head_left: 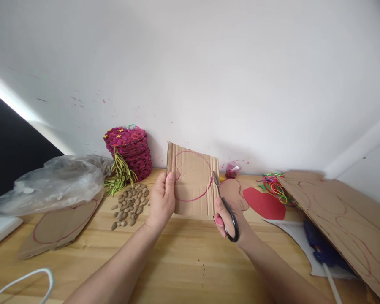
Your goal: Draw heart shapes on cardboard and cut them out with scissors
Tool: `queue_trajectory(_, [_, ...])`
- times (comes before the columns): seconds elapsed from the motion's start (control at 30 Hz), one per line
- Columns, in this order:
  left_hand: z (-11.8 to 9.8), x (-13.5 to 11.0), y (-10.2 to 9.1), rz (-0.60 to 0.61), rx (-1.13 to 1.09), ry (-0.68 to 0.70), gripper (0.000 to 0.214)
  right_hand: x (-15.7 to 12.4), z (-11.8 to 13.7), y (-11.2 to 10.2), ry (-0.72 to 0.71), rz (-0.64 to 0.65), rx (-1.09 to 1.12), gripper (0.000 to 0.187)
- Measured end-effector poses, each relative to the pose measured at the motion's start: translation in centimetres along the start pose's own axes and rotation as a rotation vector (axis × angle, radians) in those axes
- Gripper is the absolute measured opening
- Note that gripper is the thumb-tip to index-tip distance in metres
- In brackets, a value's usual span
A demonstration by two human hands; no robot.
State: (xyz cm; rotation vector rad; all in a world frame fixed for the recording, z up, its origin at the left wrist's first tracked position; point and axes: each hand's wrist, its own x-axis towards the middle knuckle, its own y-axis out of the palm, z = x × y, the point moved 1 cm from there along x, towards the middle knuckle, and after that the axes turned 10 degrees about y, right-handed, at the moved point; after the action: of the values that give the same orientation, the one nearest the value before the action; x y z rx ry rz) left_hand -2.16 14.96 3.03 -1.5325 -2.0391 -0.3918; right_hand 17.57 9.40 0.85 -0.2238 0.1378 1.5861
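Observation:
A piece of cardboard (193, 179) with a heart outline drawn on it in dark pink is held up over the table, its notch toward the left. My left hand (164, 194) grips its left edge, thumb on the near face. In my right hand (224, 219) is a pair of scissors (231, 228) with black handles, fingers closed round the loops. The blades lie along the cardboard's right side, by the drawn line. How far they have cut in, I cannot tell.
Left stand seeds (131, 204), a magenta basket (129, 147), a plastic bag (60, 181) and marked cardboard (66, 221). Right lie a cardboard heart (232, 192), a red heart (266, 202), colourful cords (274, 183), a blue glue gun (323, 245) and a large marked cardboard sheet (345, 211).

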Motion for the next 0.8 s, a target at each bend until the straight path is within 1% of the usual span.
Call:
queue_trajectory(0.07, [-0.1, 0.1, -0.2, 0.019, -0.081, -0.043, 0.038, 0.1, 0.0, -0.3, 0.016, -0.034, -0.015, 0.067])
queue_trajectory(0.17, [0.0, 0.5, -0.6, 0.058, -0.291, -0.158, 0.041, 0.2, 0.0, -0.7, 0.023, -0.055, -0.057, 0.063])
queue_trajectory(0.23, [0.0, 0.6, -0.6, 0.079, -0.435, -0.251, 0.039, 0.3, -0.2, -0.8, 0.033, -0.023, -0.087, 0.063])
queue_trajectory(0.3, [0.1, 0.6, -0.5, 0.089, -0.544, -0.375, 0.046, 0.4, -0.5, -0.8, 0.042, 0.023, -0.114, 0.064])
queue_trajectory(0.37, [0.2, 0.4, -0.2, 0.084, -0.605, -0.499, 0.054, 0.5, -0.7, -0.7, 0.045, 0.056, -0.122, 0.065])
queue_trajectory(0.4, [0.2, 0.3, -0.1, 0.088, -0.615, -0.535, 0.055, 0.5, -0.7, -0.7, 0.046, 0.065, -0.121, 0.065])
queue_trajectory(0.43, [0.2, 0.2, -0.1, 0.099, -0.614, -0.547, 0.055, 0.5, -0.6, -0.6, 0.047, 0.066, -0.119, 0.066])
queue_trajectory(0.6, [0.2, 0.1, -0.2, 0.177, -0.547, -0.478, 0.054, 0.3, 0.3, -0.8, 0.053, 0.057, -0.203, 0.07])
queue_trajectory(0.73, [0.1, 0.0, -0.1, 0.198, -0.58, -0.496, 0.054, 0.2, 0.8, -1.0, 0.036, 0.074, -0.234, 0.073])
queue_trajectory(0.8, [0.0, 0.0, 0.0, 0.197, -0.596, -0.503, 0.056, 0.0, 0.7, -0.9, 0.058, 0.065, -0.221, 0.072])
